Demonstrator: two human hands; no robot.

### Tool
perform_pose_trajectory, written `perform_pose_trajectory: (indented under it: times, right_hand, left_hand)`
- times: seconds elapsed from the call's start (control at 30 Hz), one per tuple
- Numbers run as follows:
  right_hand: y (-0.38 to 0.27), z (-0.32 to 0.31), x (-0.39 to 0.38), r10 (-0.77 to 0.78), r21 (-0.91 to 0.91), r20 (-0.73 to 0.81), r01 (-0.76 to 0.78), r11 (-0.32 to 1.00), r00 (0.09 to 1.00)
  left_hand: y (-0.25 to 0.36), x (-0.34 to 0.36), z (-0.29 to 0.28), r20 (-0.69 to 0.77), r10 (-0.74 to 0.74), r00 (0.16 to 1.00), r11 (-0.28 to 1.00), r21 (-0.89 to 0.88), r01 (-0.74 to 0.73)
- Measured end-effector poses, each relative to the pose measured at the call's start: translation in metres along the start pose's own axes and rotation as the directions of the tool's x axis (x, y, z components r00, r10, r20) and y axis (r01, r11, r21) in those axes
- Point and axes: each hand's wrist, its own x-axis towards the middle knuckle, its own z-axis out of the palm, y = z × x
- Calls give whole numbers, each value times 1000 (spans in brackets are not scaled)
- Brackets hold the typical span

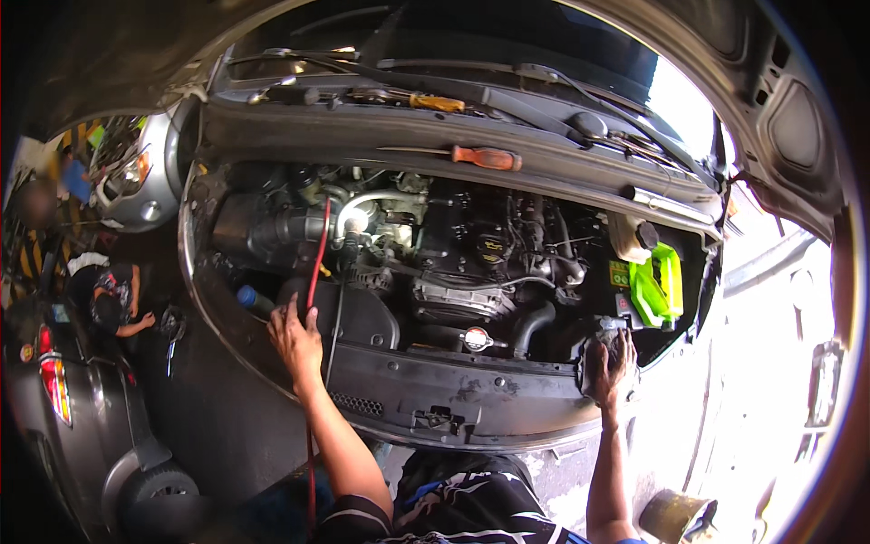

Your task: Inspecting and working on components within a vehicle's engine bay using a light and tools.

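While the left hand [299,346] is held over the front edge of the open car, its fingers [291,317] are spread a little and bent, with the thumb set apart from the first finger. Right by the gap between them, the thin red hose [323,240] is seen, and it is touched or nearly touched there. Whether the hose is pinched by the fingers cannot be told. The top of the hose lies over the left side of the engine [462,227], and more of it is seen low down, beside the left forearm. Just left of the left hand, a blue cap [246,296] is seen. At the front right corner, the right hand [616,370] is laid near a small grey part [613,323]. Its fingers are pointed up and away, fairly straight, with a gap at the thumb. The grey part is met by the fingertips, or nearly so, but whether anything is gripped cannot be told, as that spot is dark. Just past this hand, a bright green holder [656,286] is found, next to a pale bottle [627,238] with a black lid. Between the two hands, a round silver cap [475,339] is seen near the black front panel [494,388]. Behind the engine, an orange screwdriver [489,159] is laid flat on the ledge.
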Motion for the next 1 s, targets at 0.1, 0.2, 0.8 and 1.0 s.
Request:
perform_pose_trajectory:
  times: [0.1,0.2,0.8,1.0]
  right_hand:
    - [-6,-5,1,11,-32,1,-11,999,1000]
    - [-12,-7,2,33,-34,0,-33,999,999]
    - [-18,-16,3,39,-22,24,-39,999,999]
    - [-19,-16,4,93,-17,57,-92,996,994]
  left_hand:
    - [16,-4,-1,-43,42,998,999,-32,-44]
    - [40,-7,1,-166,92,982,987,-116,-112]
    - [97,72,93,257,37,966,966,238,-101]
    - [143,65,25,138,180,974,903,-416,-108]
